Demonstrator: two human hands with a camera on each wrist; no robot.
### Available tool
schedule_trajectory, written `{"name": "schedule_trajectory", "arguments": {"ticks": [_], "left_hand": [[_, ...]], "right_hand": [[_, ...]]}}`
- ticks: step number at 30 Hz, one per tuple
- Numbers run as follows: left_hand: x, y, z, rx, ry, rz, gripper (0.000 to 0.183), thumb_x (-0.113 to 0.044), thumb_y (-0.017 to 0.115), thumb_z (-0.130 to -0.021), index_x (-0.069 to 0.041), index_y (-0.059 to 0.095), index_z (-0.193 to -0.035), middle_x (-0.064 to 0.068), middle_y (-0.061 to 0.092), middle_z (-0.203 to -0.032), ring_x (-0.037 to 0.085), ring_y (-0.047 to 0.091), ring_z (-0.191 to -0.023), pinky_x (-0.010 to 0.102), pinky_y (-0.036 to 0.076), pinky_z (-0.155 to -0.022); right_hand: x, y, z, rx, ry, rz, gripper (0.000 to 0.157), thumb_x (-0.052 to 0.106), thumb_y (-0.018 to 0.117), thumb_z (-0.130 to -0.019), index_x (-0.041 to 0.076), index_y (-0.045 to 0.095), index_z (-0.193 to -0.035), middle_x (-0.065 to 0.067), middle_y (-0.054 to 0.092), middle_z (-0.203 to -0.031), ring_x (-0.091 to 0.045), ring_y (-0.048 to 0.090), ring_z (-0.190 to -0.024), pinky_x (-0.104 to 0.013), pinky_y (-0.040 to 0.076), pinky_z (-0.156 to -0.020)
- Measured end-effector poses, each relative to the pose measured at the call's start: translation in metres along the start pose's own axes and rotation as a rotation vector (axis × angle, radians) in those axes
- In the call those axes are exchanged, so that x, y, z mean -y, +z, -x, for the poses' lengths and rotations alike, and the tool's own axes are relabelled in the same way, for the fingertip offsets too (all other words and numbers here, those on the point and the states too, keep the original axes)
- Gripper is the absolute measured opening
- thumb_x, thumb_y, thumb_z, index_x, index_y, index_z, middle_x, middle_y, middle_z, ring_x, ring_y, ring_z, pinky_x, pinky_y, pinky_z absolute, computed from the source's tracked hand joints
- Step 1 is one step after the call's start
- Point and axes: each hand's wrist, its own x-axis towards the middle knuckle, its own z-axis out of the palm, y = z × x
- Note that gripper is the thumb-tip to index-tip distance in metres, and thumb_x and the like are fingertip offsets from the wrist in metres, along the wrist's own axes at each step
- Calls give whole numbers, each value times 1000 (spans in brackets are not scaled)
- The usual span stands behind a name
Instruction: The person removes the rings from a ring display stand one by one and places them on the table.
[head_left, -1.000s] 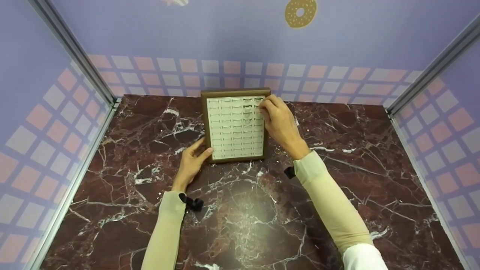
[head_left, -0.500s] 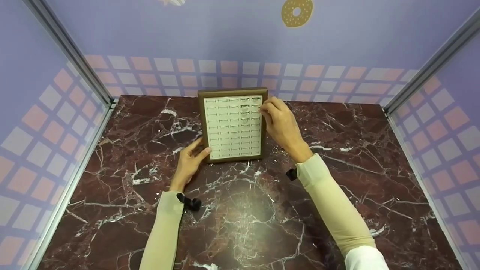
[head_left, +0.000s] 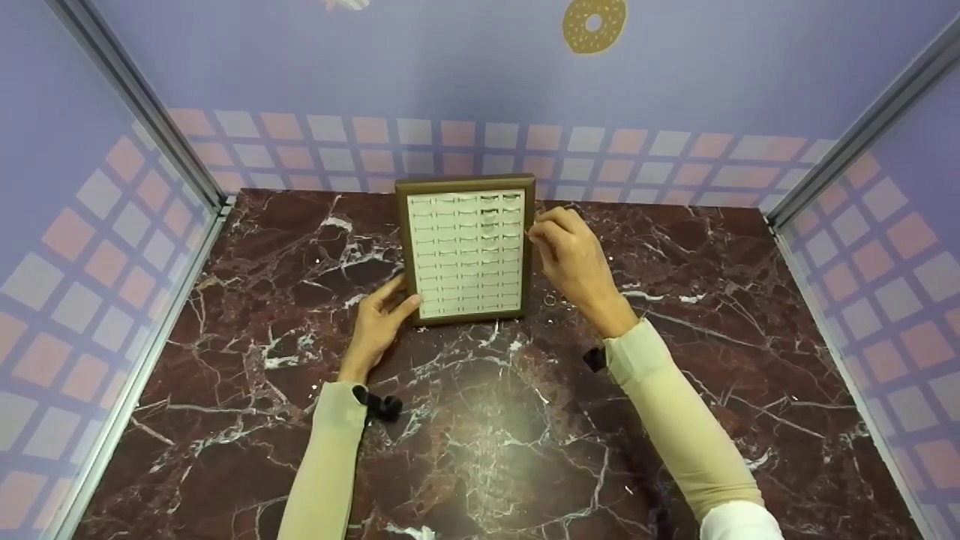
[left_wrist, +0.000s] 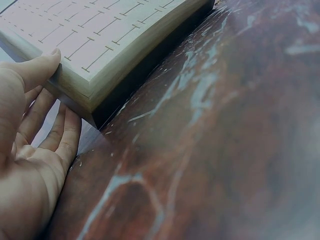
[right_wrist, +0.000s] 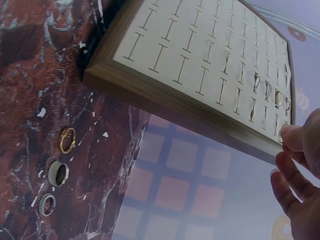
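Observation:
A wood-framed ring display board (head_left: pixel 469 281) with a white slotted pad leans upright near the back wall. My left hand (head_left: pixel 377 326) grips its lower left side, thumb on the front and fingers behind, as the left wrist view shows. My right hand (head_left: pixel 577 259) is beside the upper right edge, thumb and forefinger pinching a small ring (right_wrist: pixel 281 135), mostly hidden by the fingertips. Several rings (right_wrist: pixel 268 91) sit in slots at the upper right of the pad. On the table lie a gold ring (right_wrist: pixel 67 140), a wide pale band ring (right_wrist: pixel 58 173) and a silver ring (right_wrist: pixel 47 205).
A dark red marbled table (head_left: pixel 480 420) runs up to the purple back wall (head_left: pixel 480 82), which has pink and white squares. Side walls with metal corner strips (head_left: pixel 142 97) stand left and right. A black wrist strap (head_left: pixel 381 405) is on the left sleeve.
My right hand has drawn back to the right and slightly down from the board's upper right slots. The left hand keeps its grip; the board stays in place.

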Motion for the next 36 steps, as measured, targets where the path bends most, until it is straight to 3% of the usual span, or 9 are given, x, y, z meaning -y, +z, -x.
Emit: {"name": "schedule_trajectory", "arguments": {"ticks": [11,19,22,26,29,36], "left_hand": [[1,0,0,13,35,-1,56,2,71,-91,8,49,-142,19,64,-129,17,64,-114,24,53,-94],[0,0,0,16,10,7,55,1,72,-90,4,52,-141,20,63,-131,22,62,-117,26,52,-96],[0,0,0,15,10,-5,56,1,73,-90,5,52,-141,20,63,-131,24,62,-117,25,52,-96],[0,0,0,11,10,-6,56,0,73,-90,5,51,-141,20,63,-131,24,62,-116,25,53,-95],[0,-1,0,10,4,-4,56,0,73,-90,4,51,-142,21,62,-132,25,61,-117,25,52,-96],[29,-3,-7,-43,32,-19,60,-10,75,-90,1,51,-144,24,59,-134,27,60,-121,23,52,-96]], "right_hand": [[1,-5,14,17,-17,-11,5,-2,68,-93,1,72,-91,-8,66,-96,-26,59,-90,-35,51,-81],[-2,-7,27,40,9,-13,6,-2,68,-92,1,73,-90,-8,65,-96,-25,58,-89,-33,51,-79],[-5,-6,33,31,12,-24,6,-4,70,-90,1,73,-89,-8,65,-96,-26,59,-89,-39,52,-90],[-7,-5,38,35,9,-31,5,-4,70,-90,0,73,-89,-9,65,-97,-27,60,-93,-41,51,-95],[-8,-5,42,55,21,-23,6,-4,70,-90,1,73,-89,-9,65,-97,-26,60,-94,-36,52,-86],[-12,-3,52,70,38,-24,7,-5,71,-88,1,73,-88,-8,65,-95,-25,60,-90,-35,53,-82]]}}
